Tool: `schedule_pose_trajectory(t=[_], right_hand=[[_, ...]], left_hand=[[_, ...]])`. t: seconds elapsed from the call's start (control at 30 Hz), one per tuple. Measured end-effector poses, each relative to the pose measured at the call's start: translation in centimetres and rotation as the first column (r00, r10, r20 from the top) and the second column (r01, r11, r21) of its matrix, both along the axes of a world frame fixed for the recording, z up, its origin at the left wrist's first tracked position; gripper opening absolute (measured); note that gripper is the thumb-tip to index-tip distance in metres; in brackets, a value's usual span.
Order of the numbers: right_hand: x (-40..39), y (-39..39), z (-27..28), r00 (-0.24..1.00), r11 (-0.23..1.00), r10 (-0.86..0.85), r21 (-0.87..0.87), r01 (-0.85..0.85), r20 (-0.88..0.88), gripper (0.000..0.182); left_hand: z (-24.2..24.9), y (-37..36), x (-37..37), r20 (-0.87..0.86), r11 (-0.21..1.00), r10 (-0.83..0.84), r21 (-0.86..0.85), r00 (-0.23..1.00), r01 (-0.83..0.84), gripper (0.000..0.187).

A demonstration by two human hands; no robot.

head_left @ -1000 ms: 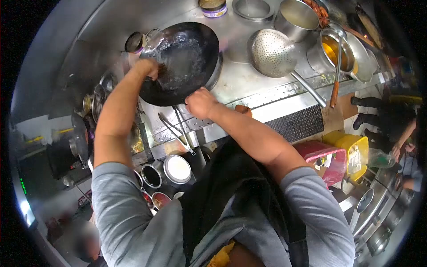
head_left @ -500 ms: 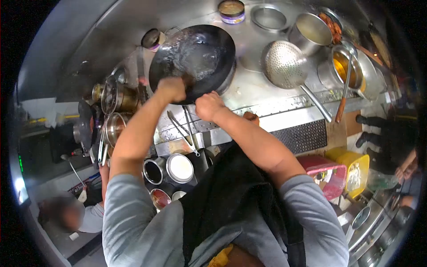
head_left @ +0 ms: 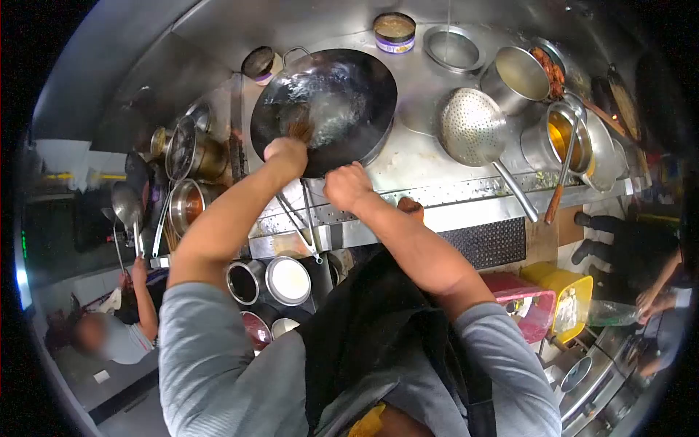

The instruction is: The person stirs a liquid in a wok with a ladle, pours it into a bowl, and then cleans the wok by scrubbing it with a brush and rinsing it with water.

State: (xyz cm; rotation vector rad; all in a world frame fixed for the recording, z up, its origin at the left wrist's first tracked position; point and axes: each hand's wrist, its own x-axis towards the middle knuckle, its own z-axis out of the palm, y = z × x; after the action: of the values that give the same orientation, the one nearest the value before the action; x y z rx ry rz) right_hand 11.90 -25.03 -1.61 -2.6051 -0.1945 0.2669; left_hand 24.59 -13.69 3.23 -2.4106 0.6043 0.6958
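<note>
Stainless steel is wrapping the whole cooking station, its surface crowded with pots and ladles; at the far left a second person's hand is reaching up toward a cluster of small metal pots, apart from the work here; next along, the left hand is curled tight round the grip of a brush whose bristles are pressing into the wet black wok; the wok is sitting on its burner at the back of the surface, water glistening across its bowl; just beside it the right hand is closing in a fist at the wok's near rim, though whether it is gripping the rim or a handle there I cannot tell; further right a perforated skimmer is lying face up, and beyond it an oil pot is holding a ladle.

Scrubbing the wok clean seems to be the step in hand; the next move is probably calling for more sweeps of the bristles round the bowl while the right hand is steadying the pan, then tipping out the water.

Compared with half a second ago, the left hand is sitting slightly higher and further right, the brush now showing above it; the person at the left has drifted lower.
</note>
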Motion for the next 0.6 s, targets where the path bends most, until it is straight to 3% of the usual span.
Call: schedule_pose_trajectory(t=[0.03,0.1,0.17,0.23,0.37,0.43,0.57,0.6], right_hand=[[0.0,-0.1,0.2,1.000,1.000,0.001,0.001,-0.001,0.000,0.025],[0.1,-0.4,0.5,1.000,1.000,0.014,-0.008,-0.014,-0.016,0.025],[0.0,-0.7,-0.3,1.000,1.000,0.002,0.005,-0.003,0.020,0.025],[0.0,-0.2,-0.4,0.998,0.999,-0.030,0.036,0.028,0.048,0.025],[-0.1,-0.8,0.3,1.000,1.000,-0.003,-0.020,0.003,-0.017,0.028],[0.0,-1.0,0.5,0.998,1.000,0.021,-0.022,-0.022,-0.067,0.028],[0.0,-0.9,-0.1,0.998,0.998,0.043,-0.042,-0.045,-0.049,0.027],[-0.3,-0.6,-0.4,0.999,0.999,0.042,-0.033,-0.042,-0.014,0.026]], left_hand=[[0.4,1.5,0.6,0.000,1.000,0.001,0.001,1.000,-0.001,0.025],[1.2,4.6,2.1,0.046,0.980,-0.155,0.131,0.987,0.147,0.024],[2.4,4.3,6.0,0.179,0.998,0.062,-0.038,0.982,-0.056,0.024],[0.7,2.5,9.4,0.235,0.995,0.104,-0.018,0.966,-0.103,0.029],[2.0,3.6,8.4,0.145,0.999,-0.051,0.000,0.988,0.052,0.025],[5.8,3.8,5.1,-0.029,0.940,-0.190,0.283,0.981,0.190,0.030],[3.5,4.0,7.7,-0.064,0.927,-0.242,0.279,0.968,0.250,0.030],[2.3,3.2,8.9,0.090,0.979,-0.143,0.158,0.986,0.128,0.030]])
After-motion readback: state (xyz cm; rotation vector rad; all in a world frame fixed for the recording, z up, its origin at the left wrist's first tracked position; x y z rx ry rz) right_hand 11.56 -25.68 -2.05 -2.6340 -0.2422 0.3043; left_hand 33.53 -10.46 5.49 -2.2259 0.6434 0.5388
